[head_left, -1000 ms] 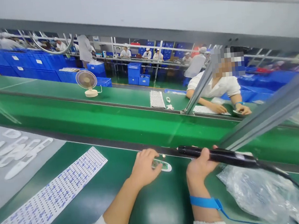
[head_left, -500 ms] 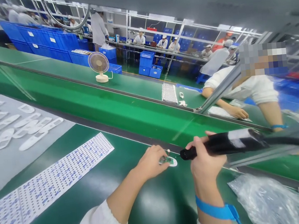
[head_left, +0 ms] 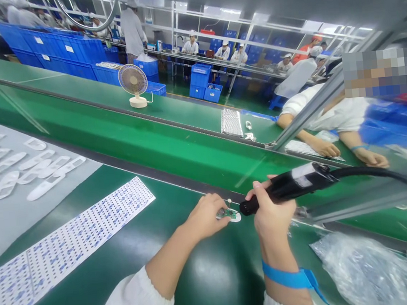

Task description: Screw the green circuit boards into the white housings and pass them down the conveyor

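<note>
My left hand [head_left: 208,214] is closed on the near end of a white plastic housing [head_left: 237,219] on the green bench, its fingers covering part of it. A small green circuit board [head_left: 233,214] sits in that housing. A little round white piece [head_left: 229,201] shows just beyond the fingertips. Wrapped round a black electric screwdriver [head_left: 288,185], my right hand [head_left: 274,220] holds the tool tilted. Its thin bit points down at the board; whether it touches cannot be made out. A blue strap [head_left: 287,275] circles my right wrist.
At left lie a perforated white sheet [head_left: 73,251] and several white housings [head_left: 49,185] on a grey mat. A clear plastic bag [head_left: 370,271] lies at right. Behind the bench edge runs a green conveyor [head_left: 174,148]; across it are a small fan [head_left: 133,82] and a co-worker's hands [head_left: 326,148].
My right hand and the screwdriver have shifted slightly left, closer to the board, and the tool's rear end has swung up. The co-worker's second hand now shows by the sheet.
</note>
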### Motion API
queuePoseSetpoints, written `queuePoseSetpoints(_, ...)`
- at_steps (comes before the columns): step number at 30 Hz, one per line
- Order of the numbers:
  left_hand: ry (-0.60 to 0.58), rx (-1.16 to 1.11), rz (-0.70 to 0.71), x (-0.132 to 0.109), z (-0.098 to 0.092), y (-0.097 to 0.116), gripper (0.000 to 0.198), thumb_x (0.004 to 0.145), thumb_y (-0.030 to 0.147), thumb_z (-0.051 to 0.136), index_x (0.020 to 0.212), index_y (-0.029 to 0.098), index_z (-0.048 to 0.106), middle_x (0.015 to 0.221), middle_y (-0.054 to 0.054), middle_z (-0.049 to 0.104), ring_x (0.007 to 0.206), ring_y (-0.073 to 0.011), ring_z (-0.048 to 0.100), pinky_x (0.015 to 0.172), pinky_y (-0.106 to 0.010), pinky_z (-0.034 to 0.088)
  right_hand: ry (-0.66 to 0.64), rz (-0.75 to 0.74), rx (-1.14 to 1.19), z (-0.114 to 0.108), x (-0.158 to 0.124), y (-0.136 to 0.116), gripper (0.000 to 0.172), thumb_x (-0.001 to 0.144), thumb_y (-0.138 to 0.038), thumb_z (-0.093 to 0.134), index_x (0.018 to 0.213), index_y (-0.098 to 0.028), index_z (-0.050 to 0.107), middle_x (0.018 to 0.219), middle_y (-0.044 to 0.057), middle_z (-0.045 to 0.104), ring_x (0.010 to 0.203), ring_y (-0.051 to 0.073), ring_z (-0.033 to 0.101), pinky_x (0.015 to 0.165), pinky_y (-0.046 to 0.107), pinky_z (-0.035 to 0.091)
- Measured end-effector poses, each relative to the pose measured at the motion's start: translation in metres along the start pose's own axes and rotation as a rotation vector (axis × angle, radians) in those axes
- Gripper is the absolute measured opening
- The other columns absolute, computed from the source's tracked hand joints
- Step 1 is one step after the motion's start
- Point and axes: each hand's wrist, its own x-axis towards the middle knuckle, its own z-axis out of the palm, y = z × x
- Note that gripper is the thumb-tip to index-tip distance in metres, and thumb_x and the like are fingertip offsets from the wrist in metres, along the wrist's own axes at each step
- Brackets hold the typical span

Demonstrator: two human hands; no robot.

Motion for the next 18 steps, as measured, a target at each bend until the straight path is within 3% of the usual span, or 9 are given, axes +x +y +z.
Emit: queuePoseSetpoints(18,-0.003,0.007,0.018,0.0005,0.0019,-0.0006,0.016,0.083,0.024,0.069,0.094,0.02,0.059,0.106,-0.005,0.062,0.099,-0.0236,0.057,0.088,-0.037,0.042,-0.126,0.023,-0.09,-0.0005,0.0002,0.0065,0.033,0.075,-0.027,0.076,0.095,-0.021,0.051,0.058,-0.008,0.057,0.053,0.018,0.056,0.064,0.036,0.044)
